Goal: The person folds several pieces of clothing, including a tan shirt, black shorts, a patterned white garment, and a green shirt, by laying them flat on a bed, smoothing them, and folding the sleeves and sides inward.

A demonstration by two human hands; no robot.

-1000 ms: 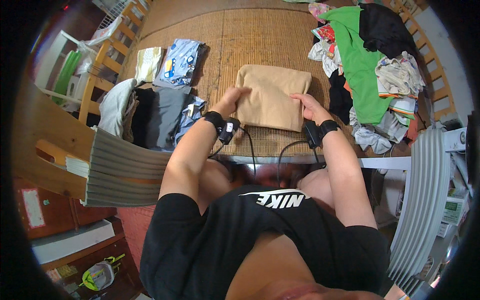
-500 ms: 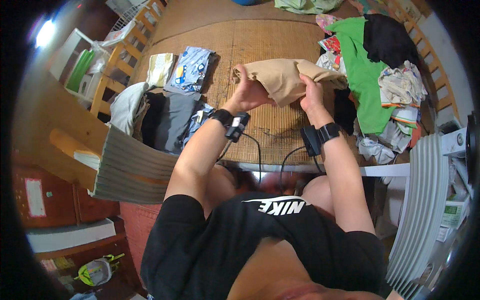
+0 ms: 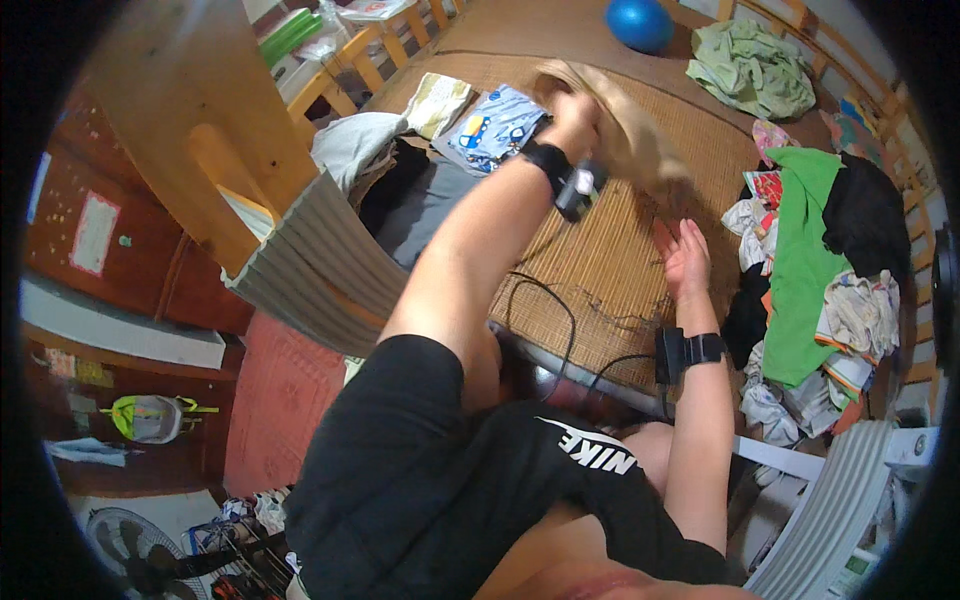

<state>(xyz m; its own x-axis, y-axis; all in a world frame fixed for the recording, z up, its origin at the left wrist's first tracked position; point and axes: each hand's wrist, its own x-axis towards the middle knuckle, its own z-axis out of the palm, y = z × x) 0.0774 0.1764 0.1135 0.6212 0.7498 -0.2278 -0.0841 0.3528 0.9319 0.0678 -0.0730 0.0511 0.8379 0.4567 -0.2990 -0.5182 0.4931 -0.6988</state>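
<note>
Right hand [image 3: 688, 260] empty, fingers extended and thumb apart, over woven mat [image 3: 600, 275]. Farther, left hand [image 3: 575, 118] clamped on motion-blurred tan cloth [image 3: 637, 140], above mat, near blue printed garment [image 3: 492, 128]. Blue ball [image 3: 640, 25] beyond.

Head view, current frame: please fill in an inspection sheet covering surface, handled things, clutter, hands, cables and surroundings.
Surface: woven mat, clothes along both sides.
Handled things: tan cloth, motion-blurred; blue vehicle-print garment lies to its left.
Clutter: loose clothes heap on the right; blue ball at the far end.
Hands: left hand against the tan cloth, grip unclear; right hand open, apart from it.
Cables: black cables curving near the mat's front edge.
Surroundings: electric fan and backpack, lower left.
</note>
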